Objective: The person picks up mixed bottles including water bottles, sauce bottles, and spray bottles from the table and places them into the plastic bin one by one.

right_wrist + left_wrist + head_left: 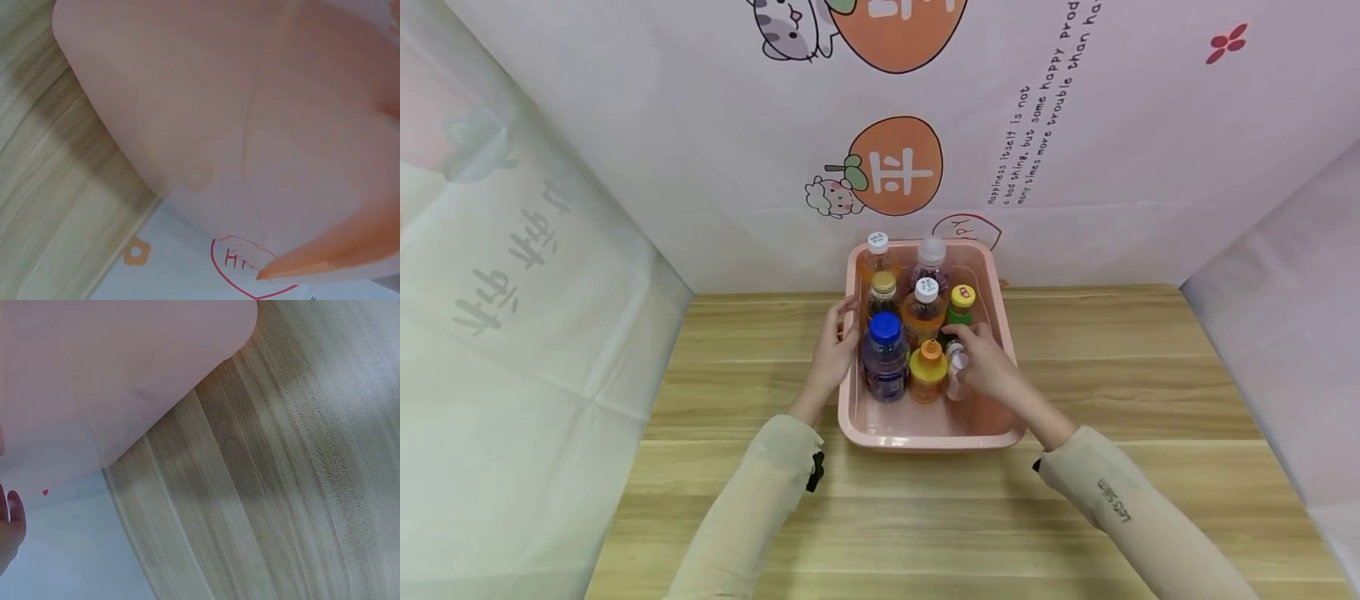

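A pink plastic bin (895,442) stands on the table with several bottles inside. My left hand (833,354) rests at the bin's left rim, its fingers loosely spread; in the left wrist view only a few fingers (15,515) show at the left edge. Inside the bin's right side, my right hand (992,362) holds a small clear bottle (957,385) between its fingers and thumb. Left of that bottle stands an orange-and-yellow bottle (928,375), then a blue-capped bottle (885,358). A yellow-capped green bottle (961,304) is just behind the right hand.
Farther back in the bin are a gold-capped bottle (883,287), two white-capped bottles (925,308) and a clear-capped bottle (931,262). The wood-patterned table (752,367) meets a printed white wall cloth (1075,242) behind the bin.
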